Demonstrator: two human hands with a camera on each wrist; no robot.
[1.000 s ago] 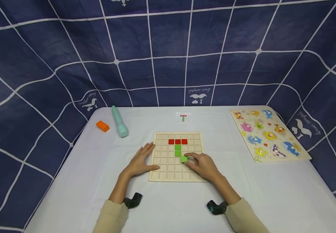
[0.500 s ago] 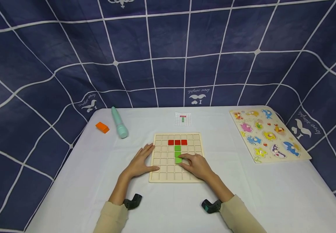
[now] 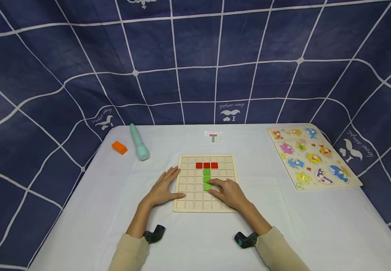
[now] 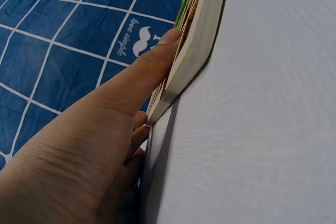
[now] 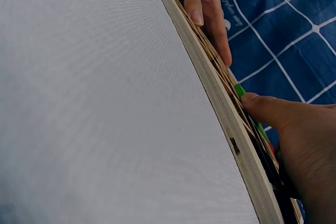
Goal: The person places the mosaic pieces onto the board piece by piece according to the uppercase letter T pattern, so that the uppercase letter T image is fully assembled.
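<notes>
A wooden grid board [image 3: 189, 204] lies flat on the table. Three red square tiles [image 3: 206, 165] form a row in its upper part, and green tiles [image 3: 206, 172] run down in a column below the middle one. My right hand [image 3: 232, 194] pinches the lowest green tile [image 3: 207, 187] between thumb and finger, in line with that column. Whether this tile sits fully in its cell I cannot tell. With fingers spread, my left hand [image 3: 161, 190] rests along the board's left edge, its thumb [image 4: 168, 38] on top of the board.
Behind the board lies a small printed card [image 3: 213, 138] with a red and green T. An orange block [image 3: 119, 147] and a mint-green cylindrical object [image 3: 138, 143] are at the back left. An animal knob puzzle [image 3: 312, 156] lies on the right.
My right hand has carried the green tile a little left, from beside the column to its lower end. Over the last half second the hands have barely moved. The left hand stays put.
</notes>
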